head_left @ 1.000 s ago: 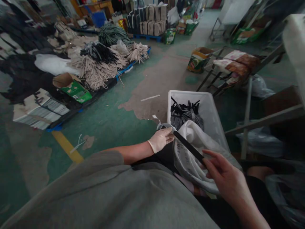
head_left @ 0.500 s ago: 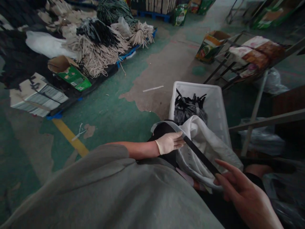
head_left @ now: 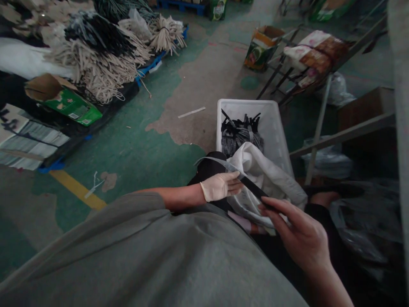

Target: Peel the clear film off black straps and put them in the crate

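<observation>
Strap (head_left: 252, 186) was pinched in right hand (head_left: 297, 226); gloved left hand (head_left: 219, 187) touched it, grip kinda unclear; might've slid onto near white sack (head_left: 270, 171) if right pinch slackened

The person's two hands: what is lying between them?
In the head view, a black strip runs between the gloved left hand and the right hand, over white cloth.

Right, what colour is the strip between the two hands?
That stretch of the strip is black; it shows best in the head view, the only one.
</observation>
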The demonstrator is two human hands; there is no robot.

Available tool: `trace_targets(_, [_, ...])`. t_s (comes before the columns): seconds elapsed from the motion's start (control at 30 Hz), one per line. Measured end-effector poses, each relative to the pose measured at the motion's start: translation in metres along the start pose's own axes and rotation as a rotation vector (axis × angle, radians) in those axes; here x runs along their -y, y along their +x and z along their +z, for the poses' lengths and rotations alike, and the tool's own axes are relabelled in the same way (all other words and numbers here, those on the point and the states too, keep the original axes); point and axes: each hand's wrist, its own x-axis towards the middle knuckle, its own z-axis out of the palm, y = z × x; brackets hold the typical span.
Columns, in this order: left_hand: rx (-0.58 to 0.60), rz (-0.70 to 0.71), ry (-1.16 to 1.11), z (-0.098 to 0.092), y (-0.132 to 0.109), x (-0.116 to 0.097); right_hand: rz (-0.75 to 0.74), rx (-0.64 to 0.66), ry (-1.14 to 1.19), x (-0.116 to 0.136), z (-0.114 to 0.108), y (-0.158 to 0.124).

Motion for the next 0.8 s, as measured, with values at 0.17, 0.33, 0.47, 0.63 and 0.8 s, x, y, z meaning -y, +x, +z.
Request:
trace_targets(0.17, [0.041,-0.055,0.047,0.012,-0.005,0.01,-0.065,-0.249,0.012,-0.023,0.025,0.019])
trace_targets(0.33, [0.082,-0.069,0.099,0.018,-0.009,0.009,-0.062,-0.268,0.2,-0.048,0.035,0.021])
trace_targets(0.47, [0.2,-0.155,0.211,0.017,-0.01,0.017,-0.121,-0.087,0.159,-0.05,0.032,0.02])
trace_targets(0.63, [0.34,-0.305,0.222,0.005,-0.001,0.02,0.028,-0.094,0.133,-0.041,0.021,0.007])
trace_targets(0.8, [-0.16,0.121,-0.034,-0.029,0.032,-0.048,0.145,-0.23,0.259,-0.04,-0.02,-0.051])
